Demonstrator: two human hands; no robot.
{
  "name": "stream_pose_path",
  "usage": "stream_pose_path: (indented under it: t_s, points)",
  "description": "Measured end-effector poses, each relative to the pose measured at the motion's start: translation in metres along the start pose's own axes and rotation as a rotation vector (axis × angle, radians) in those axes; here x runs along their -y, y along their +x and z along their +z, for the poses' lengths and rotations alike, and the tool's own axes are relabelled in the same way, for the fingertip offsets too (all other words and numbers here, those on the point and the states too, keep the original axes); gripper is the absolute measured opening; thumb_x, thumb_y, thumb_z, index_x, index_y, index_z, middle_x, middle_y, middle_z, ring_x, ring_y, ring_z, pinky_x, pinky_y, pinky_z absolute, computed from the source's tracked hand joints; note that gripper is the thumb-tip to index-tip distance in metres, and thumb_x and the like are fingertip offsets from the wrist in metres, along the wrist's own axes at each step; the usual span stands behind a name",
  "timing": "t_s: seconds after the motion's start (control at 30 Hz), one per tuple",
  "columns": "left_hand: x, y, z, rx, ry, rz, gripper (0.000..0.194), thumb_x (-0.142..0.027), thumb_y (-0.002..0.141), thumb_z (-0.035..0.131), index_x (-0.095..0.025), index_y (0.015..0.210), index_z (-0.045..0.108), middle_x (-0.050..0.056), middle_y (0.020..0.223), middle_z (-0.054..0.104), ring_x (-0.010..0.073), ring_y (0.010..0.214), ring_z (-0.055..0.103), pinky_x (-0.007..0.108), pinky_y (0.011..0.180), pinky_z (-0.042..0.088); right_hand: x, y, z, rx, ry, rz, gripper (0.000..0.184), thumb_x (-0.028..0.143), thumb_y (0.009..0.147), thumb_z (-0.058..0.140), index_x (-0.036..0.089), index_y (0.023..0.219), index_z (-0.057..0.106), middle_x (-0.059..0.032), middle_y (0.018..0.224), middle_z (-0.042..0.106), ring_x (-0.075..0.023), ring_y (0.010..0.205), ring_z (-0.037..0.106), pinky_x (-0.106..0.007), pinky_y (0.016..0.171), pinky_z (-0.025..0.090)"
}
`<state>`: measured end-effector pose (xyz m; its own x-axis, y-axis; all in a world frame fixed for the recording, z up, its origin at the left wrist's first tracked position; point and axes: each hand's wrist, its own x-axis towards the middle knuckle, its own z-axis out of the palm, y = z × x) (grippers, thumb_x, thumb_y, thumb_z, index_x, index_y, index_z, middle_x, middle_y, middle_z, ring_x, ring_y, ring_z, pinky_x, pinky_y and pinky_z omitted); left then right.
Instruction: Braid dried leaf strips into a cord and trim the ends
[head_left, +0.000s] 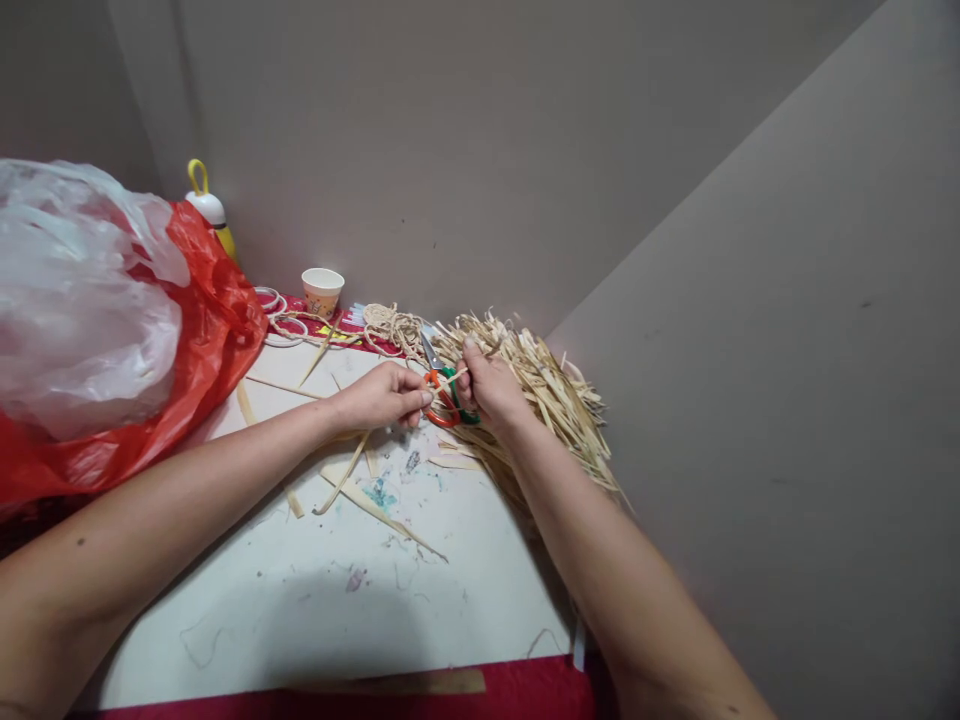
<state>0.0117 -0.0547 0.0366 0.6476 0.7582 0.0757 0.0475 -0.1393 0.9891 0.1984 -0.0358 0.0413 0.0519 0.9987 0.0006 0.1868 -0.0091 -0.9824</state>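
Observation:
My left hand [384, 396] pinches one end of a thin straw cord [450, 379] between thumb and fingers. A short way to the right, my right hand [487, 384] is closed on the same cord, thumb upward, and the cord spans the gap between them. Behind and below the cord lie scissors [442, 418] with orange and green handles, blades pointing away; my hands partly cover them. To the right of my right hand rests a big bundle of dry straw strips [555, 390]. Loose straw strips [382, 515] lie under and around my left hand.
A stained white board [315, 610] covers the table. Along the back are a coil of braided cord [386, 325], pale rings [286, 330] and a paper cup [323, 292]. Red and clear plastic bags [217, 300] and a yellow-and-white bottle [210, 210] stand left. Grey walls [480, 150] enclose the back and right.

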Motion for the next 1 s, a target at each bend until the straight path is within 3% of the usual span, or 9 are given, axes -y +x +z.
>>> stream_pose_path:
  t_s: [0.2,0.4,0.67,1.0]
  points:
    - [0.001,0.002,0.003,-0.013,-0.133,-0.072,0.026,-0.036,0.084,0.059,-0.011,0.078,0.064,0.005,0.074,0.07,0.0046,0.05,0.055,0.019,0.052,0.042,0.017,-0.005,0.0,0.114,0.058,-0.039,0.054,0.071,0.07,0.061,0.02,0.058,0.05,0.0031,0.04,0.047,-0.0067,0.033,0.038,-0.02,0.033,0.029]
    - [-0.003,0.003,0.002,-0.047,-0.131,-0.036,0.024,-0.032,0.083,0.061,-0.01,0.074,0.067,0.005,0.069,0.068,0.004,0.048,0.054,0.018,0.052,0.043,0.023,-0.016,-0.005,0.231,0.2,0.01,0.051,0.069,0.073,0.06,0.018,0.072,0.059,0.0028,0.048,0.053,-0.007,0.036,0.043,-0.019,0.035,0.03]
    - [-0.006,0.001,0.004,-0.042,-0.157,-0.054,0.024,-0.033,0.082,0.063,-0.011,0.077,0.069,0.005,0.07,0.069,0.0043,0.05,0.053,0.018,0.052,0.043,0.02,-0.018,-0.014,0.096,0.244,-0.151,0.043,0.058,0.072,0.069,0.016,0.079,0.065,0.0003,0.06,0.061,-0.0064,0.043,0.048,-0.018,0.038,0.037]
    - [-0.001,0.002,0.001,0.019,-0.074,-0.043,0.024,-0.031,0.083,0.061,-0.011,0.071,0.067,0.004,0.063,0.067,0.0046,0.048,0.053,0.017,0.05,0.042,0.018,-0.014,-0.013,0.035,0.159,-0.149,0.042,0.058,0.076,0.064,0.016,0.068,0.064,-0.0019,0.054,0.06,-0.0067,0.039,0.047,-0.019,0.037,0.038]
